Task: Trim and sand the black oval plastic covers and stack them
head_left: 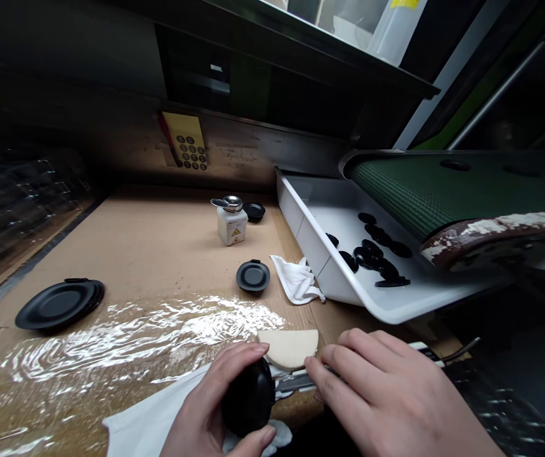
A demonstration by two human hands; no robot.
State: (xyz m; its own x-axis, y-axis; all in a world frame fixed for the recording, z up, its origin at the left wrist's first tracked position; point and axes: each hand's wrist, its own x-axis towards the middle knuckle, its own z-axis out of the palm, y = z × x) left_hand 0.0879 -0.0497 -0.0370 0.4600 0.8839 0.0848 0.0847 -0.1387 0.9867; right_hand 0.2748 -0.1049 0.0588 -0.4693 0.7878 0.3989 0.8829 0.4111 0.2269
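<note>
My left hand (215,400) grips a round black rubber part (248,398), its fingers wrapped around the rim. My right hand (372,387) closes over a flat metal tool (295,383), whose thin white-and-black shaft runs out to the right. The blade tip reaches toward the black part. Just above both hands lies a cream half-round pad (287,349). A white cloth (153,425) is spread under my left hand, its lower part hidden by the hand and the picture edge.
The cardboard-covered bench (158,254) carries shiny plastic film (134,339), a black disc stack (59,304), small black dishes (253,276), a labelled white bottle (232,227) and a crumpled white rag (295,280). A white tray (320,254) holds several black parts below a green belt (410,190).
</note>
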